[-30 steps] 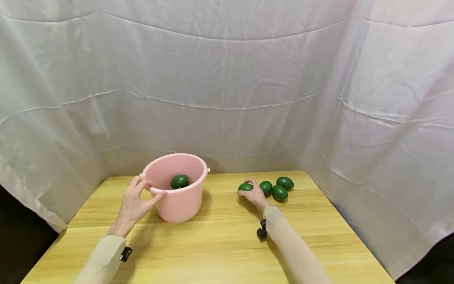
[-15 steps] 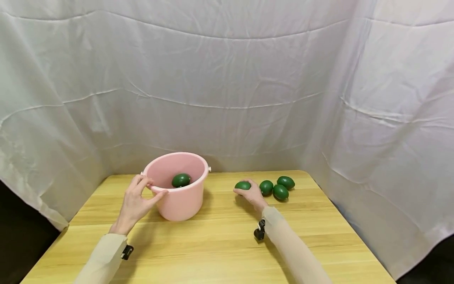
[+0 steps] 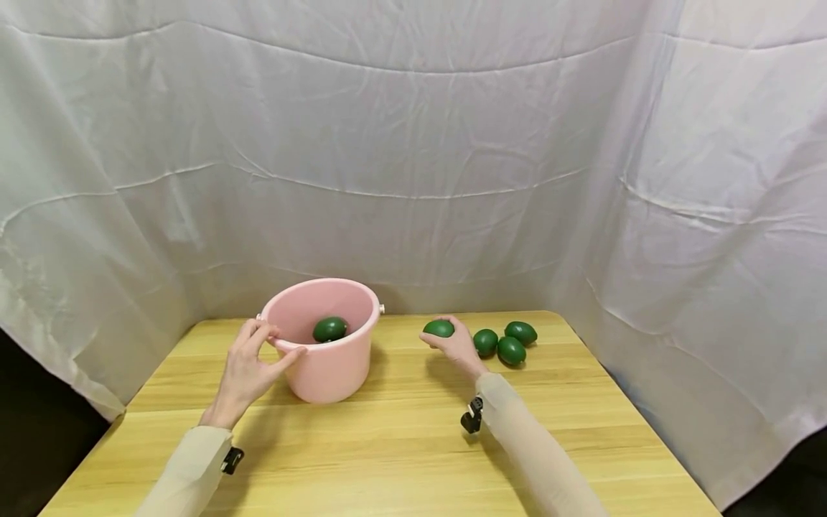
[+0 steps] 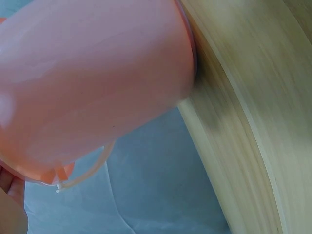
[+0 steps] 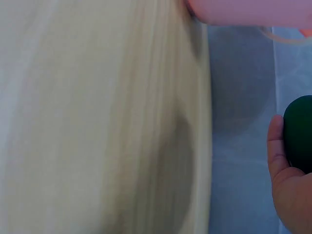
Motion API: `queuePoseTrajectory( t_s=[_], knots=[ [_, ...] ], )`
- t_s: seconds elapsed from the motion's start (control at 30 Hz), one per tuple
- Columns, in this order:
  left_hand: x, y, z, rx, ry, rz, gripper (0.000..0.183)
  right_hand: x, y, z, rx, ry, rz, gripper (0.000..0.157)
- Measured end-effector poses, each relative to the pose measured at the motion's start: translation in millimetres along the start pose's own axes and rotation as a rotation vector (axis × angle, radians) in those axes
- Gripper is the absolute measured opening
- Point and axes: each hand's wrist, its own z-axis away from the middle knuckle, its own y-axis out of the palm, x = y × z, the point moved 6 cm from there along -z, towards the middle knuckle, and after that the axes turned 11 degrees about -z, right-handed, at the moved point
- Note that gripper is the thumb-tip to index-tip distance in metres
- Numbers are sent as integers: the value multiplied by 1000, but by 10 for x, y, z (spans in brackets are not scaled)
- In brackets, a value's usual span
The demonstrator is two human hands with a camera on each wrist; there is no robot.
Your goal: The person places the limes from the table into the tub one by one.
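Note:
In the head view a pink bucket (image 3: 328, 370) stands on the table, left of the middle, with a dark green oval fruit (image 3: 329, 329) visible inside. My left hand (image 3: 244, 370) holds its near left rim, fingers over the edge and thumb on the outer wall. Between the thumb and fingers of my right hand (image 3: 460, 346) is another green oval fruit (image 3: 438, 328), raised off the table. The right wrist view shows that fruit (image 5: 300, 134) at its right edge, partly cut off. Three similar fruits (image 3: 512, 350) lie together just right of my right hand.
The wooden table (image 3: 362, 459) reaches back to a pale curtain (image 3: 400, 237), which hangs behind and on both sides. A thin handle (image 4: 92, 170) hangs from the bucket in the left wrist view. Small black devices sit on both wrists.
My right hand has lifted its green fruit off the table and moved it slightly left and up, away from the other three. My left hand stays on the bucket rim.

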Motion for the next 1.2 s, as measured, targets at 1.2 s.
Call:
queuePoseTrajectory(
  t_s=[1.2],
  knots=[
    [8, -1, -12, 8, 1, 2, 44, 924, 731, 45, 69, -222, 37, 55]
  ],
)
